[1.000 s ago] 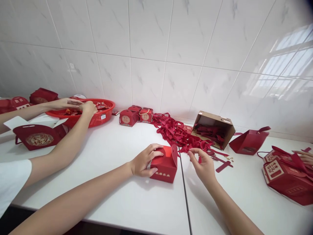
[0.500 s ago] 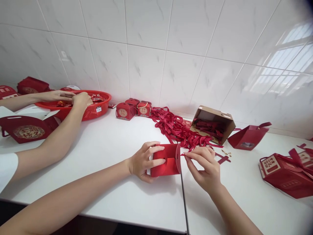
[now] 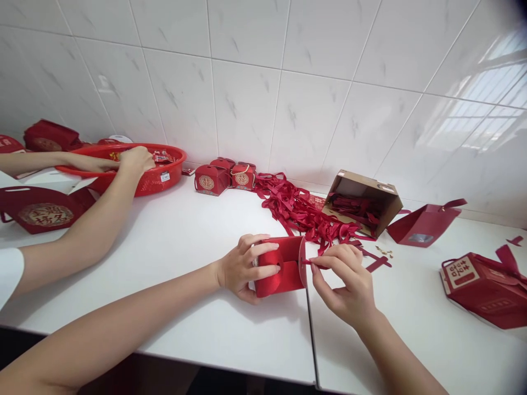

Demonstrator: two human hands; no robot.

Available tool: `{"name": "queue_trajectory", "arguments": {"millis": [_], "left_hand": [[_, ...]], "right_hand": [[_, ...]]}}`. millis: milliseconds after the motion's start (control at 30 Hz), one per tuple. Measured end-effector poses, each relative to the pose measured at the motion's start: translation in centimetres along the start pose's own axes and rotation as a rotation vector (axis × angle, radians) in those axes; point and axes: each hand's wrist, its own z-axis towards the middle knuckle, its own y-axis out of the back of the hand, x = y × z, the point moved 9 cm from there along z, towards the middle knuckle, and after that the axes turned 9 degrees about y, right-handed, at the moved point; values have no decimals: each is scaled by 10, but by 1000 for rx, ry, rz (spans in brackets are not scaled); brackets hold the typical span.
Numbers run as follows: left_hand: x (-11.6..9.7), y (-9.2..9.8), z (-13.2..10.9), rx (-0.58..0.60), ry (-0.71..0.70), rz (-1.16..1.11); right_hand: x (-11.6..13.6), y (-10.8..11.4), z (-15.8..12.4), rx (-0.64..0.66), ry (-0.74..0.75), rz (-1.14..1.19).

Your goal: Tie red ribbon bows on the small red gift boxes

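Since a second ago the small red box has been tipped from upright onto its side, and the right hand has been closing in on its top. The left hand is gripping the box, its fingers wrapping the near face and the thumb tucking below. The box's bottom-to-top axis is now running roughly level, with the rounded top flap pointing straight at the right fingertips. Those fingertips are pinching narrowly on a thin ribbon strip, whose free end is meeting the flap; it may be entering a slot there, but the view is too small to tell. Just beyond the right knuckles a ribbon pile is spilling from a cardboard carton. Well left of the left fingers, a co-worker's hand is reaching into a red basket.
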Motion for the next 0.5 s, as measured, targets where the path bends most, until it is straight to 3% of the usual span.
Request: {"name": "queue_trajectory", "arguments": {"millis": [500], "left_hand": [[3,-2,-3,28,36,9]], "right_hand": [[7,-7,-2,68,21,89]]}}
